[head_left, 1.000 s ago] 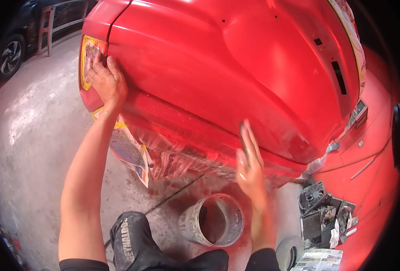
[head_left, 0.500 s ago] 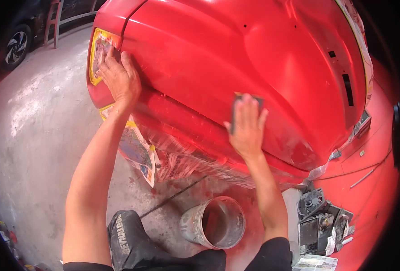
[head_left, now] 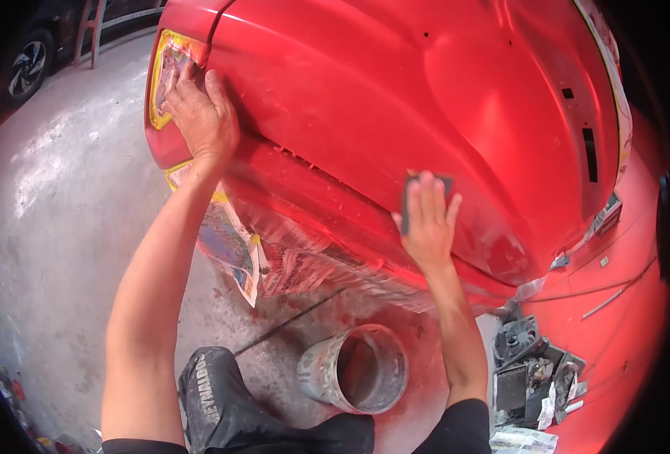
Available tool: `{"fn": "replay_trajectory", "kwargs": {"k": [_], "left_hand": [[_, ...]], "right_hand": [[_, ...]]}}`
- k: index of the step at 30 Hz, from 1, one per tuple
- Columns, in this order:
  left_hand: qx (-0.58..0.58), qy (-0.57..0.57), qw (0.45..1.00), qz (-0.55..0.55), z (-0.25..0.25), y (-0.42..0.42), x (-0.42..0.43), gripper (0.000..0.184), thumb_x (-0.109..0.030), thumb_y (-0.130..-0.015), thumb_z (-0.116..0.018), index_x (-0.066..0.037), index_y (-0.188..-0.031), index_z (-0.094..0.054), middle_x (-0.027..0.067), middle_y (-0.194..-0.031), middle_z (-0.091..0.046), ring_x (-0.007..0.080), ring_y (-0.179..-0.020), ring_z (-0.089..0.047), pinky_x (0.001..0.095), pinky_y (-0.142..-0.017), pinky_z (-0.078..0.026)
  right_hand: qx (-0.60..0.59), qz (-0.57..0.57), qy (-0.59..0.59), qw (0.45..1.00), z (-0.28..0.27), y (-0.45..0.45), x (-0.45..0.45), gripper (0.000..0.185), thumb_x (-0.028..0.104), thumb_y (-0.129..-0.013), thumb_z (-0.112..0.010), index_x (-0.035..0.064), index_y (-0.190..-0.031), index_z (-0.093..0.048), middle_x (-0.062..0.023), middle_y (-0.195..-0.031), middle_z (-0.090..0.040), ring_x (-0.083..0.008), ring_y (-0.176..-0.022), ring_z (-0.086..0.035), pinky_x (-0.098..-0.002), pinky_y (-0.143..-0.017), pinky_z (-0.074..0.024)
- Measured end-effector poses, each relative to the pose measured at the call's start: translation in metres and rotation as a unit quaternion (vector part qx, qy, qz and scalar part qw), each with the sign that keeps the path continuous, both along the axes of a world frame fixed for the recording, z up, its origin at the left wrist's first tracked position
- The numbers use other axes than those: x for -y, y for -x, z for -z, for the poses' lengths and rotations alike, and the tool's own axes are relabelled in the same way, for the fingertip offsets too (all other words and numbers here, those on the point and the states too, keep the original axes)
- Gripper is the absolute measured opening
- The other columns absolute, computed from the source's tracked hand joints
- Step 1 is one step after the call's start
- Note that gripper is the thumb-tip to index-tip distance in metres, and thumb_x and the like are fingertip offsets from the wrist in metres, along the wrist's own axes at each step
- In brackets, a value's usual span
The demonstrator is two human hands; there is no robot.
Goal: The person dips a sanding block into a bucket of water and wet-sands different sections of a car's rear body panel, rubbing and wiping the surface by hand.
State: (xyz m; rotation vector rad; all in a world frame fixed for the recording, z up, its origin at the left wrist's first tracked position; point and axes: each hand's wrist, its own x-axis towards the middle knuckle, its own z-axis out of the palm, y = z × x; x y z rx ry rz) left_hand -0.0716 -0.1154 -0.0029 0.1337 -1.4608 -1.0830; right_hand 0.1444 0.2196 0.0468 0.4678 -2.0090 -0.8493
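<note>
A red car body panel [head_left: 335, 98] fills the upper middle. On its left end, my left hand [head_left: 202, 117] lies spread over the edge beside a yellow-taped, paper-masked opening [head_left: 170, 64], holding nothing. My right hand [head_left: 429, 223] presses a dark, flat sanding pad [head_left: 444, 182] against the panel's lower right part, fingers lying over it. Masking newspaper [head_left: 297, 268] hangs below the panel's lower edge.
An open bucket [head_left: 316, 371] stands on the concrete floor between the panel and my legs. Dark car parts [head_left: 528, 371] are piled at the lower right, near newspaper [head_left: 524, 440]. A dark car's wheel [head_left: 29, 69] and a stand [head_left: 85, 34] are at the upper left.
My right hand, blurred and tilted near the lower edge at first, moved up flat onto the panel with the pad, then slightly right and down. My left hand stays by the taped opening.
</note>
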Motion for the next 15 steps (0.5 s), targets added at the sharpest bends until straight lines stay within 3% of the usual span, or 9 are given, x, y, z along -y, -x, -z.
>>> {"fn": "replay_trajectory", "kwargs": {"k": [3,6,9,12,15], "left_hand": [[0.005,0.005,1.000,-0.005,-0.002,0.001,0.002,0.046,-0.031,-0.108,-0.052,0.004,-0.138,-0.054,0.0261,-0.141,-0.053,0.0404,-0.135,-0.046,0.0493,-0.115,-0.033],[0.013,0.010,1.000,-0.006,-0.005,0.003,0.002,0.046,-0.031,-0.108,-0.052,0.004,-0.137,-0.054,0.0260,-0.141,-0.053,0.0405,-0.135,-0.046,0.0492,-0.115,-0.034],[0.022,0.015,1.000,-0.016,0.001,0.003,0.002,0.046,-0.031,-0.108,-0.052,0.004,-0.137,-0.054,0.0262,-0.140,-0.054,0.0408,-0.135,-0.045,0.0489,-0.115,-0.034],[0.000,0.002,1.000,0.013,-0.001,0.002,0.002,0.046,-0.032,-0.108,-0.052,0.004,-0.136,-0.054,0.0262,-0.139,-0.054,0.0410,-0.135,-0.045,0.0489,-0.115,-0.034],[-0.008,0.004,1.000,0.005,-0.001,0.001,0.002,0.046,-0.032,-0.108,-0.052,0.004,-0.136,-0.054,0.0265,-0.139,-0.054,0.0414,-0.135,-0.045,0.0492,-0.114,-0.035]], "right_hand": [[0.050,-0.065,-0.009,0.997,-0.025,0.052,0.105,0.069,0.037,-0.092,-0.066,0.0065,-0.152,-0.050,-0.0077,-0.163,-0.044,-0.0266,-0.150,-0.038,-0.0586,-0.123,-0.0242],[0.035,-0.074,-0.008,0.997,-0.025,0.077,0.164,0.064,0.038,-0.097,-0.059,0.0083,-0.153,-0.050,-0.0043,-0.167,-0.036,-0.0220,-0.153,-0.032,-0.0546,-0.123,-0.0264],[0.072,-0.058,-0.033,0.995,-0.031,0.048,0.104,0.064,0.039,-0.098,-0.059,0.0125,-0.155,-0.048,-0.0005,-0.168,-0.036,-0.0203,-0.155,-0.030,-0.0523,-0.125,-0.0221],[0.055,0.023,-0.064,0.996,-0.011,-0.008,-0.006,0.071,0.039,-0.091,-0.069,0.0133,-0.154,-0.050,-0.0006,-0.164,-0.043,-0.0209,-0.155,-0.033,-0.0570,-0.127,-0.0136],[0.033,0.013,-0.090,0.995,-0.008,-0.003,-0.002,0.059,0.027,-0.097,-0.059,0.0125,-0.153,-0.051,-0.0013,-0.163,-0.044,-0.0210,-0.153,-0.036,-0.0579,-0.126,-0.0152]]}}
